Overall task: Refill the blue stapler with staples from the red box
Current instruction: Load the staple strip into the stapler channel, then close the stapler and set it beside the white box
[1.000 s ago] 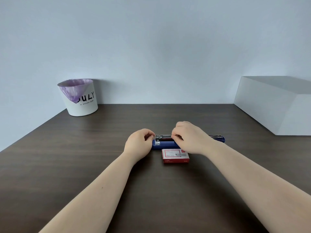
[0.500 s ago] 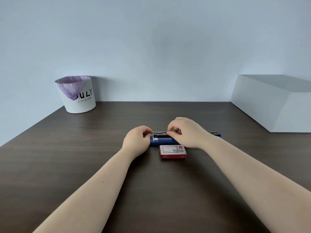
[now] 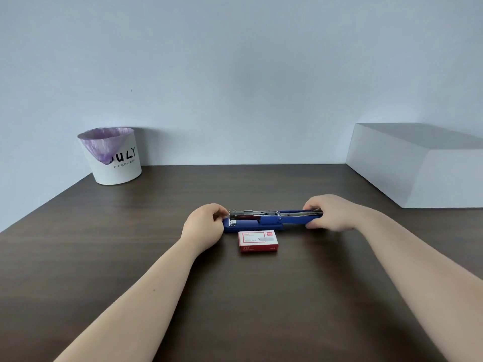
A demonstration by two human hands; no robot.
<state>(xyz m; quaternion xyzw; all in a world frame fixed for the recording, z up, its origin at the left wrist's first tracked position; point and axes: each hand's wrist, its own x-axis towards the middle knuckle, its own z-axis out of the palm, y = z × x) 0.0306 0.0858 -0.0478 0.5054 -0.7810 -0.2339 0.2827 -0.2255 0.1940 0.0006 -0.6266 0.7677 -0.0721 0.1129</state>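
The blue stapler [image 3: 254,224] lies opened out flat across the middle of the dark wooden table [image 3: 130,257], its metal staple channel showing on top. My left hand [image 3: 205,226] pinches the stapler's left end. My right hand [image 3: 330,212] grips the far right end of the folded-back top arm. The red staple box [image 3: 258,240] lies flat and closed just in front of the stapler, between my two forearms. Whether staples sit in the channel cannot be made out.
A white bin [image 3: 112,155] with a purple liner stands at the table's back left corner against the wall. A large white box [image 3: 418,165] sits at the back right.
My right hand has slid from the stapler's middle to its right end, uncovering the channel and hinge. My left hand has stayed at the left end. The view has shifted slightly.
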